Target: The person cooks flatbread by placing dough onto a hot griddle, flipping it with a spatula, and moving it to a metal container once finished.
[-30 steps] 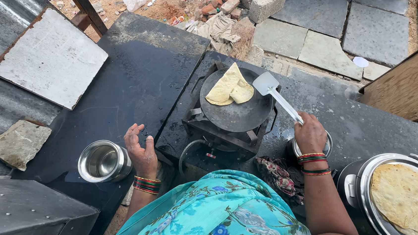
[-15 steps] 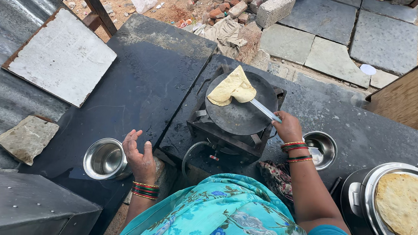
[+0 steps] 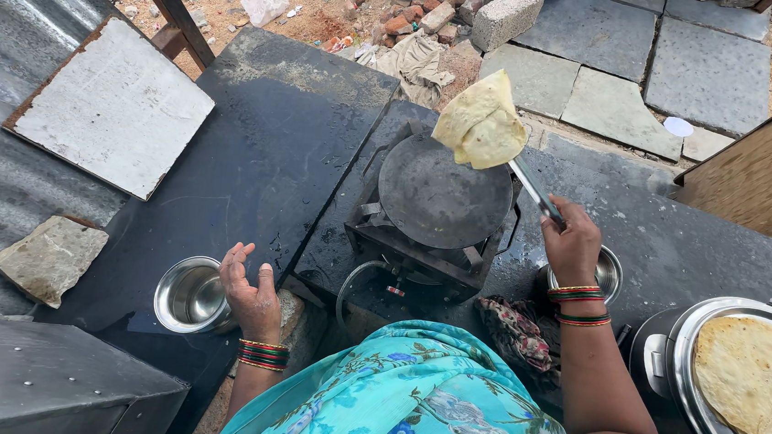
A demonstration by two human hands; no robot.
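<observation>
While the folded flatbread hangs lifted off the pan, the scene reads left to right as follows;
Left of frame: a pale board (image 3: 110,108) on corrugated metal; a flat stone (image 3: 50,255) below it
Left hand: the left hand (image 3: 252,291) rests open, fingers apart, holding nothing, just beside a steel bowl (image 3: 190,293)
Centre: a dark round pan (image 3: 443,194) sits bare on the stove (image 3: 402,250)
Flatbread: the folded flatbread (image 3: 482,122) is raised on a spatula (image 3: 535,192), above the pan's upper right rim
Right hand: the right hand (image 3: 572,248) is clamped on the spatula handle
Step, as I judge it: lifting cooked bread off
Next move calls for: a level carry rightward
Lower right: a lidded pot (image 3: 669,359) holding a flatbread (image 3: 754,379)
</observation>
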